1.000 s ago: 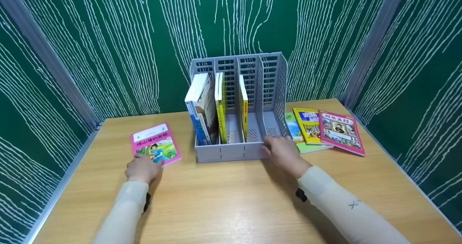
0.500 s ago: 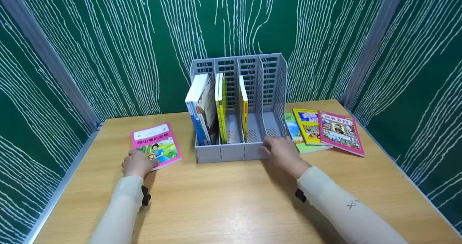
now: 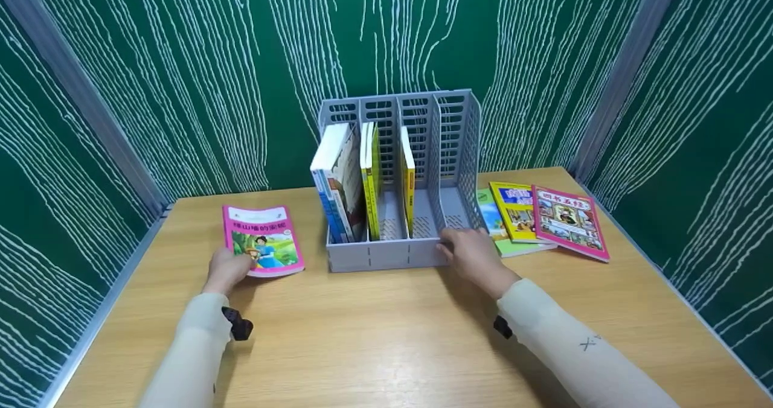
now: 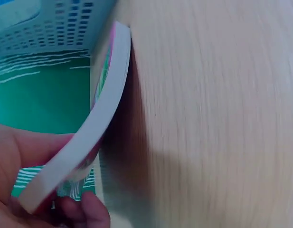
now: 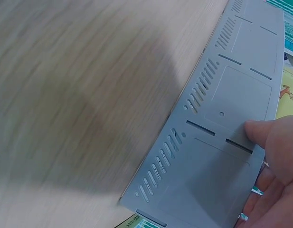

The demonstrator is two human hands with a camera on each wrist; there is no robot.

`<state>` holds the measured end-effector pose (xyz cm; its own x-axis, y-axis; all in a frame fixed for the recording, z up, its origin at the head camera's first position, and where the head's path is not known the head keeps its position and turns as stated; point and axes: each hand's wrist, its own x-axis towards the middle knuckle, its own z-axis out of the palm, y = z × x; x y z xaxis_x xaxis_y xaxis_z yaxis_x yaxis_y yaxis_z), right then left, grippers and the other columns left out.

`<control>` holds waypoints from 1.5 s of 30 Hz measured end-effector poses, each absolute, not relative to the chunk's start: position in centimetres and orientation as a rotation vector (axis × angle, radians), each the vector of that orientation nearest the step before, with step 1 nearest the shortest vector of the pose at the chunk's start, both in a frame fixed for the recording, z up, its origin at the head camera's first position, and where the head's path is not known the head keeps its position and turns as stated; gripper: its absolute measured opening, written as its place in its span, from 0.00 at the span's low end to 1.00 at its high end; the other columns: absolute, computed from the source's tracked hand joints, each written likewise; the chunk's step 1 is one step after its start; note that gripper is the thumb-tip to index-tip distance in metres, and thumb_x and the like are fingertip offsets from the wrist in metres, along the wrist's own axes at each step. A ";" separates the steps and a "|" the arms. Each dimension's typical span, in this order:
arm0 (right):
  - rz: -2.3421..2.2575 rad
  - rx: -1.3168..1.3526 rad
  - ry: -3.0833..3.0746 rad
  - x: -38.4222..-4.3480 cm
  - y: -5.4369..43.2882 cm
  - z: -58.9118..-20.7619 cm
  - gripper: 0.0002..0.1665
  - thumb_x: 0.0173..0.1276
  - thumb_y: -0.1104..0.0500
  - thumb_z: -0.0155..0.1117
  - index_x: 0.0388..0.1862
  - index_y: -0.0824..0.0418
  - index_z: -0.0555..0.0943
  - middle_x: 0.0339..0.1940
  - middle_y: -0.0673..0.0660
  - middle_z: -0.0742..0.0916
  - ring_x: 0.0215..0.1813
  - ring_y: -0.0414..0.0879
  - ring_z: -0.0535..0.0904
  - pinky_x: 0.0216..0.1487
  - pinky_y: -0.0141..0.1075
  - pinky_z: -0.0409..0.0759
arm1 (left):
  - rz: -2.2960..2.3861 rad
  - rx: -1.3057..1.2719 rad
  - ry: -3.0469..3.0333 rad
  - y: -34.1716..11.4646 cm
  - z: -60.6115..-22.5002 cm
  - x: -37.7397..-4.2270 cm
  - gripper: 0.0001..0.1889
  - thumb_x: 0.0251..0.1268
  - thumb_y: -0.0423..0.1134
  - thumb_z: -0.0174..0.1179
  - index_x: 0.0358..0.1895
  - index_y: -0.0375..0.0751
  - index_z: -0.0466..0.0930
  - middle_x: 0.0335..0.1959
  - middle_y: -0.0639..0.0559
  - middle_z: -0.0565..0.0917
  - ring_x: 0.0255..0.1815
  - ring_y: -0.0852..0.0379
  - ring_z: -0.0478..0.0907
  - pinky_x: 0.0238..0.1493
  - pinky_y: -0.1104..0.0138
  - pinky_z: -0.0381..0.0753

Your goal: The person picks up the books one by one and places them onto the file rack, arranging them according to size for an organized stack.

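Note:
My left hand [image 3: 228, 269] pinches a pink paperback book [image 3: 281, 257] by its left edge, thumb on the cover and fingers under it. The left wrist view shows the book's white page edge [image 4: 106, 104] bowed, its held side raised off the table and its far side low near the wood. With my right hand [image 3: 477, 257] I grip the front lip of a grey file rack [image 3: 368, 258]; the thumb presses the outer face [image 5: 208, 118] and the other fingers curl inside over the rim.
Books stand in the rack's three left compartments: thick ones [image 3: 335, 148], thin yellow ones [image 3: 368, 172] and one more yellow book [image 3: 409, 184]. Right of the rack, a green book [image 3: 513, 248], a yellow book [image 3: 513, 209] and a pink-red book [image 3: 570, 221] overlap on the wooden table [image 3: 374, 335].
The left hand has slid from the pink book's lower edge to its left side and taken hold, lifting that side; the book has turned slightly and bent. The right hand has stayed put.

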<state>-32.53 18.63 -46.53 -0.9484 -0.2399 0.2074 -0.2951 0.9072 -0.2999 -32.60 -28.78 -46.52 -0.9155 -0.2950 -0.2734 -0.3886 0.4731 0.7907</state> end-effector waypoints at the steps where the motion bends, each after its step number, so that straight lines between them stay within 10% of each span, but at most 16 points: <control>1: 0.500 0.404 -2.909 -32.6 18.6 -46.5 0.10 0.81 0.54 0.68 0.52 0.59 0.87 0.47 0.59 0.94 0.51 0.58 0.89 0.53 0.49 0.76 | 1.483 -0.611 2.585 -28.8 -46.5 -32.6 0.33 0.73 0.30 0.53 0.78 0.20 0.60 0.71 0.28 0.73 0.66 0.40 0.73 0.76 0.49 0.74; 8: 0.533 0.386 -2.947 -32.7 18.6 -46.4 0.11 0.82 0.55 0.67 0.54 0.59 0.87 0.47 0.58 0.93 0.51 0.57 0.88 0.55 0.49 0.77 | 1.616 -0.562 2.518 -29.0 -46.4 -32.5 0.34 0.77 0.28 0.42 0.82 0.23 0.46 0.75 0.26 0.66 0.71 0.39 0.71 0.76 0.48 0.78; 15: 0.558 0.380 -2.970 -32.7 18.6 -46.3 0.11 0.82 0.54 0.66 0.55 0.58 0.87 0.48 0.58 0.93 0.52 0.57 0.88 0.56 0.50 0.76 | 1.705 -0.579 2.532 -28.8 -46.2 -32.3 0.34 0.77 0.28 0.44 0.83 0.27 0.50 0.71 0.30 0.71 0.62 0.43 0.80 0.48 0.68 0.88; 26: 0.684 0.350 -3.002 -32.4 19.0 -45.5 0.18 0.81 0.53 0.69 0.63 0.61 0.86 0.58 0.61 0.91 0.59 0.58 0.84 0.70 0.57 0.79 | 1.800 -0.462 2.742 -26.6 -45.3 -31.3 0.32 0.81 0.26 0.46 0.84 0.33 0.53 0.77 0.29 0.70 0.74 0.37 0.75 0.79 0.46 0.76; 33: 0.963 0.277 -2.921 -32.5 19.8 -44.1 0.33 0.79 0.50 0.71 0.76 0.62 0.77 0.78 0.68 0.77 0.81 0.68 0.70 0.81 0.65 0.70 | 1.789 -0.325 2.981 -25.5 -44.2 -30.5 0.25 0.83 0.28 0.49 0.78 0.33 0.60 0.73 0.29 0.76 0.71 0.34 0.78 0.77 0.41 0.76; 45: 1.348 0.229 -2.637 -32.0 19.7 -39.5 0.42 0.77 0.54 0.74 0.83 0.65 0.68 0.79 0.69 0.78 0.80 0.65 0.74 0.81 0.57 0.73 | 1.577 0.104 3.465 -22.6 -41.2 -29.6 0.24 0.80 0.24 0.56 0.74 0.34 0.69 0.71 0.29 0.81 0.68 0.27 0.83 0.66 0.37 0.83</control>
<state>-31.97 19.73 -39.47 -0.9736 -0.0588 0.2207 -0.2133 0.5790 -0.7869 -29.62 -22.56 -41.23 -0.7845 -0.2116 0.5829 0.3006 0.6924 0.6559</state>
